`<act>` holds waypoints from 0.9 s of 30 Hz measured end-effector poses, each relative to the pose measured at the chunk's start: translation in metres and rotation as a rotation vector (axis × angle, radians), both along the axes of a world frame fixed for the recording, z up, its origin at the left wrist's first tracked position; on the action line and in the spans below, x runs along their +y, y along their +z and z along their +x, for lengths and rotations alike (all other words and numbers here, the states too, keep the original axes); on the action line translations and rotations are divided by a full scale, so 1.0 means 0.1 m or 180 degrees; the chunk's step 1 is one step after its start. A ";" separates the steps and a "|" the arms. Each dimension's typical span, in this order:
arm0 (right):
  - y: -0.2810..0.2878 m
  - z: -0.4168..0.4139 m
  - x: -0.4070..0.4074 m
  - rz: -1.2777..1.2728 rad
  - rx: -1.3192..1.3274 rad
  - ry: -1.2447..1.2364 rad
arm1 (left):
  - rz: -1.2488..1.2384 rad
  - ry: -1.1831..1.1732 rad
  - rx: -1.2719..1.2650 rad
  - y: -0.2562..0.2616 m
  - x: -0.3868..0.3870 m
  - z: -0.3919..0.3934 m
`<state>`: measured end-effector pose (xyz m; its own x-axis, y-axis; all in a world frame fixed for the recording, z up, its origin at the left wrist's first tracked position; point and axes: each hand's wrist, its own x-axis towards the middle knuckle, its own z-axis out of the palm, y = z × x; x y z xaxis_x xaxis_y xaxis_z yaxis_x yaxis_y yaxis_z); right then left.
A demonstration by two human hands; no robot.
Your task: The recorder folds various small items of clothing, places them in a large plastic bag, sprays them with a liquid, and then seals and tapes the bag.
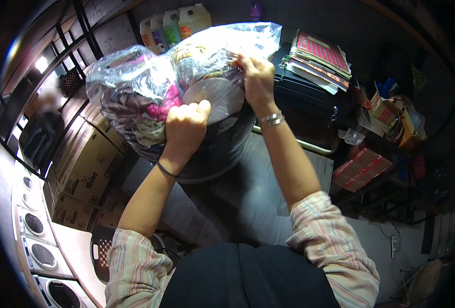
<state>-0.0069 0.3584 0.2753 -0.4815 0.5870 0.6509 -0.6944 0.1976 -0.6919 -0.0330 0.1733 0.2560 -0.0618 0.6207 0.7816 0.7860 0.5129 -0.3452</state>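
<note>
A clear plastic bag of clothes [133, 92] bulges at the left, with bright pink cloth and darker cloth showing through. Beside it is a second bulging part of clear plastic [202, 57], washed out by glare; I cannot tell whether it is a separate bag. My left hand [187, 125] is curled tight around the near edge of the plastic. Higher and to the right, my right hand [258, 79] pinches the film between thumb and fingers. Between my hands a pale, rounded surface [214, 98] shows. Below sits a large dark round container [212, 150].
Several plastic jugs [191, 21] stand behind the bag. Stacked papers and folders [320, 57] lie on a dark box at the right, near an open carton [389, 111]. Rinso cartons [90, 169] are piled left. Front-loading machines [42, 256] line the lower left; a person [42, 131] is beyond.
</note>
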 end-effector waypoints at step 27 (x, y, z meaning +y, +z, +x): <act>-1.15 -1.40 1.45 0.0459 -0.1062 -0.3931 | 0.0161 0.0143 0.0321 -0.04 -0.06 -0.30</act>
